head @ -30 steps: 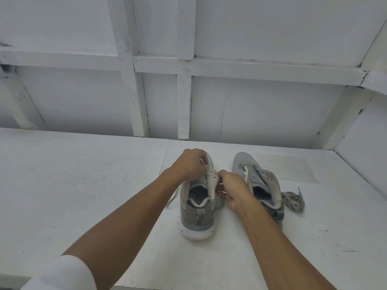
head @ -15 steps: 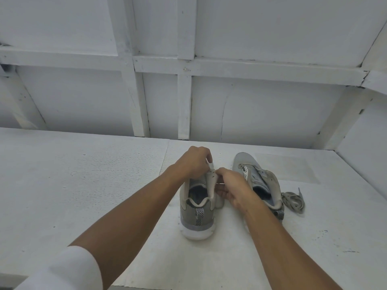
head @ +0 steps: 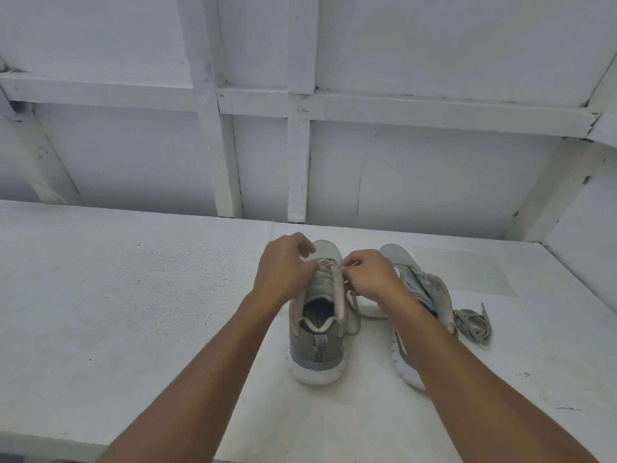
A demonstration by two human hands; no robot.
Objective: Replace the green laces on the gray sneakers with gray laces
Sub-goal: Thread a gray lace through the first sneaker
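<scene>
Two gray sneakers lie on the white table. The left sneaker (head: 317,339) stands upright with its heel toward me. The right sneaker (head: 420,289) is tipped onto its side, partly hidden by my forearm. My left hand (head: 283,272) is curled over the left sneaker's eyelet area and pinches a pale lace end. My right hand (head: 370,274) pinches the same lace (head: 354,310) at the eyelets on the other side, and a strand hangs down between the shoes. A loose bundle of laces (head: 472,324) lies to the right of the tipped sneaker.
The white table (head: 133,295) stretches wide to the left and ends at a near edge at the bottom. A white framed wall (head: 300,162) closes the back, and a slanted white panel (head: 584,245) bounds the right side.
Both hands have moved forward from the raised tongue toward the sneaker's forefoot. The tongue now lies down and the shoe's opening is uncovered. A lace strand now hangs on the right of the shoe.
</scene>
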